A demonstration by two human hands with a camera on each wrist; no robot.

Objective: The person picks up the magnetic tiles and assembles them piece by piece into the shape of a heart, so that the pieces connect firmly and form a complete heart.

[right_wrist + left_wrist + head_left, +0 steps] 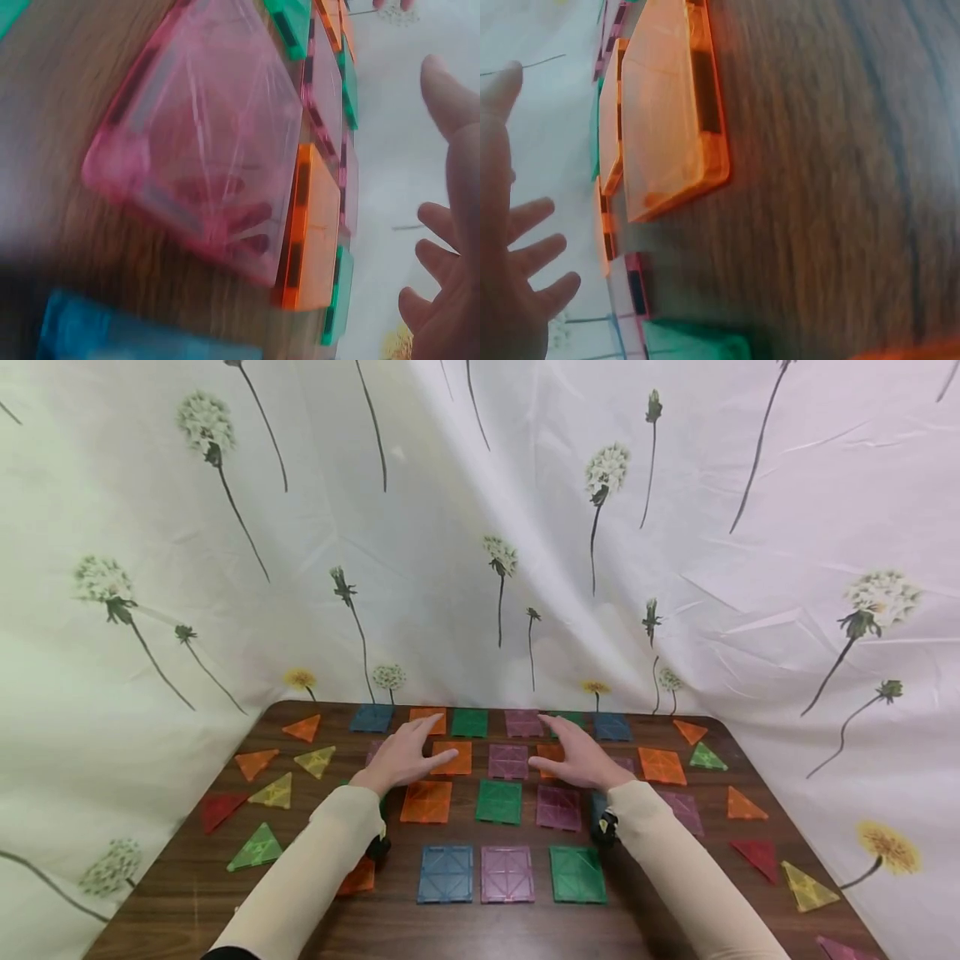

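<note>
Head view: your left hand (405, 758) and right hand (576, 758) hover with each grip loose and holding nothing, over glossy translucent square tiles (507, 761) on the woodgrain worktop (172, 893)

— Left hand (405, 753)?
— Stretched forward on a cream-sleeved left forearm (315, 868), palm down, fingers straight and spread, gripping nothing.
— And the right hand (576, 758)?
— Mirrored: reached out on the cream-sleeved right forearm (675, 860), fingers relaxed and fanned, thumb turned inward, empty.
</note>
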